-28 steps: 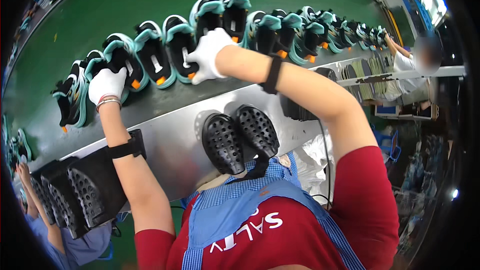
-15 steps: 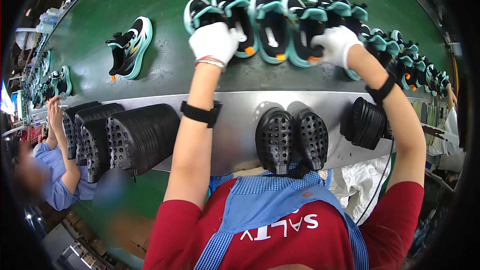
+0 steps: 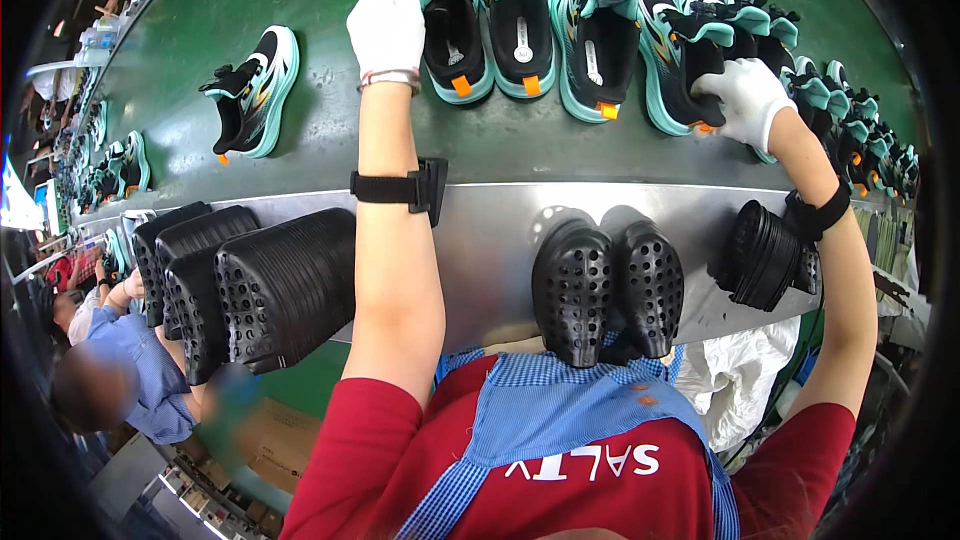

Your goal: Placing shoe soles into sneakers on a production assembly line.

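Several black sneakers with teal and white soles stand in a row, heels toward me. My left hand (image 3: pixel 388 28), in a white glove, is closed on the teal tongue and collar side of the leftmost sneaker (image 3: pixel 455 40). In a matching glove, my right hand (image 3: pixel 745 103) has its fingers curled at the heel of another sneaker (image 3: pixel 668 65); its fingertips are partly hidden. Between these two stand a sneaker (image 3: pixel 520 30) and one more sneaker (image 3: pixel 600 55), untouched, with pale marks on their insoles and orange heel tabs.
A lone sneaker (image 3: pixel 257 95) lies further left on the green surface (image 3: pixel 340 140). Two perforated black shoe-shaped forms (image 3: pixel 575 285) sit before me on the metal ledge (image 3: pixel 480 240). Ridged black stacks (image 3: pixel 285 285) stand left, another black stack (image 3: pixel 765 255) right. A co-worker (image 3: pixel 145 370) is at left.
My left hand has moved away from me and leftward, onto the leftmost sneaker's tongue. My right hand has shifted right. The sneakers between my hands stand farther apart and farther right.
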`<state>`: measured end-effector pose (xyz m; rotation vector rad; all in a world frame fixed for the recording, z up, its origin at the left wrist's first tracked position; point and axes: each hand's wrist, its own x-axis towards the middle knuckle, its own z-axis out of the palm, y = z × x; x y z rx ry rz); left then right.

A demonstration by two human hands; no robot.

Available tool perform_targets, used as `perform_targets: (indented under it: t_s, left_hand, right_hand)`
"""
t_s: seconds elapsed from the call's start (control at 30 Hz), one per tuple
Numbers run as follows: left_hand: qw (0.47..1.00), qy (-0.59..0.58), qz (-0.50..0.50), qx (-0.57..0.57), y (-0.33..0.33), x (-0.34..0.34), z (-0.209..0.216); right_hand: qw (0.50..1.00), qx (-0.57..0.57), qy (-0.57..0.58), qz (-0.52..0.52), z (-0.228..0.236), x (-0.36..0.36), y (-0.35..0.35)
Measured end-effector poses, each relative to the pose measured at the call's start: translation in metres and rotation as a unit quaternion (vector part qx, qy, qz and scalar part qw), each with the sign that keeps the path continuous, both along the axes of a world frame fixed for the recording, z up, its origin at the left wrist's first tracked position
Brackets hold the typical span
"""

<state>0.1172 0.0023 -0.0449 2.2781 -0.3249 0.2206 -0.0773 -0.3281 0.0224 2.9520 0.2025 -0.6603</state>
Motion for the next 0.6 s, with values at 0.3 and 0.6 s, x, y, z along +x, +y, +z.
perform_targets:
  t_s: [0.3, 0.6]
  left_hand:
    - [0.962, -0.11, -0.064, 0.241, 0.008, 0.017, 0.001]
    - [0.981, 0.078, -0.042, 0.172, -0.006, -0.036, 0.031]
  right_hand:
    - [0.999, -0.019, -0.033, 0.018, -0.001, -0.006, 0.011]
    - [0.971, 0.035, -0.236, 0.019, 0.047, -0.068, 0.006]
